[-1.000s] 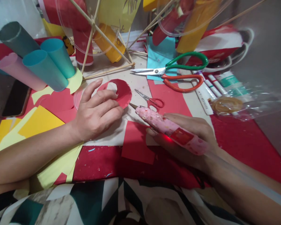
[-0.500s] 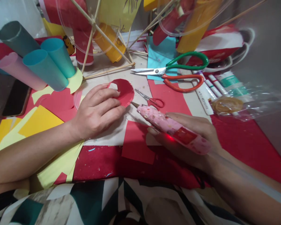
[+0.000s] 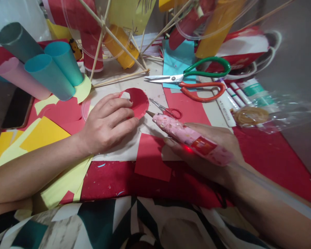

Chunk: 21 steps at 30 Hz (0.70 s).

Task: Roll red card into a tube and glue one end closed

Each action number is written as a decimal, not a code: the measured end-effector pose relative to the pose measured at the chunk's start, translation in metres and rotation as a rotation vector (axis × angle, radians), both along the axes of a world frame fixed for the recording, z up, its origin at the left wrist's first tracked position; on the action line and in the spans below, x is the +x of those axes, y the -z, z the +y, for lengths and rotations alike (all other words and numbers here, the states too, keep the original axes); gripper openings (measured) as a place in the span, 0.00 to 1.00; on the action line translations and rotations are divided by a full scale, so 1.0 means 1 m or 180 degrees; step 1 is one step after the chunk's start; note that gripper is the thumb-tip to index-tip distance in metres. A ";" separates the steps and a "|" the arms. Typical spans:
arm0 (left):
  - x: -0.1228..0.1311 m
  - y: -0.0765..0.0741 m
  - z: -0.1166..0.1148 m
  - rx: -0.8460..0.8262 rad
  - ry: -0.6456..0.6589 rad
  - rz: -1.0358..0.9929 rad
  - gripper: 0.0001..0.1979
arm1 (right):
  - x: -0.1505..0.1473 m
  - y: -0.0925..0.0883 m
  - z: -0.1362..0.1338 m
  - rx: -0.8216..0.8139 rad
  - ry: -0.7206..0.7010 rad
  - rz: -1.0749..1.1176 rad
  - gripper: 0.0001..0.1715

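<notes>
My left hand (image 3: pixel 109 123) is closed around the near left side of a round red paper piece (image 3: pixel 139 101) with a scalloped edge, and the fingers hide part of it. My right hand (image 3: pixel 224 138) grips a pink glue gun (image 3: pixel 180 132) with a lit red light and a cord running along the forearm. Its dark nozzle points at the right edge of the red piece, very near it; contact is not certain. Small red-handled scissors (image 3: pixel 168 110) lie just beyond the nozzle. Below it is a red paper square (image 3: pixel 152 155).
Large scissors (image 3: pixel 186 79) with green and red handles lie behind. Paper tubes (image 3: pixel 50 76) stand at the left beside a phone (image 3: pixel 18 107). A frame of wooden sticks (image 3: pixel 101 34) rises at the back. Markers (image 3: pixel 237 95) and bagged rubber bands (image 3: pixel 251 117) sit right.
The glue gun's nozzle has shifted slightly to the right, and its back end has risen a little with my right hand. My left hand stays nearly still on the red piece.
</notes>
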<state>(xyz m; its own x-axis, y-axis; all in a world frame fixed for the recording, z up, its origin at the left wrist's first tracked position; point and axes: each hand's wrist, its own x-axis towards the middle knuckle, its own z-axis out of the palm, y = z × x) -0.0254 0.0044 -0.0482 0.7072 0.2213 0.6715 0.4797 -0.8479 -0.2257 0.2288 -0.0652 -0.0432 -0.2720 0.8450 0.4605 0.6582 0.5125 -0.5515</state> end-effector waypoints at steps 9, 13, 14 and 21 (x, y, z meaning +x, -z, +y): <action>0.000 0.001 0.001 -0.0037 0.0258 -0.0223 0.03 | 0.000 -0.006 -0.005 -0.0117 -0.0117 -0.0026 0.18; -0.001 0.001 0.001 -0.0089 0.0193 -0.0158 0.03 | -0.003 -0.009 -0.005 -0.0087 -0.0246 0.0025 0.18; -0.001 0.001 0.001 -0.0097 0.0181 -0.0161 0.03 | -0.003 -0.010 -0.005 -0.0047 -0.0280 0.0056 0.18; 0.002 -0.002 0.000 0.0154 0.0215 -0.0180 0.02 | -0.002 -0.006 -0.005 -0.0076 -0.0281 0.0078 0.18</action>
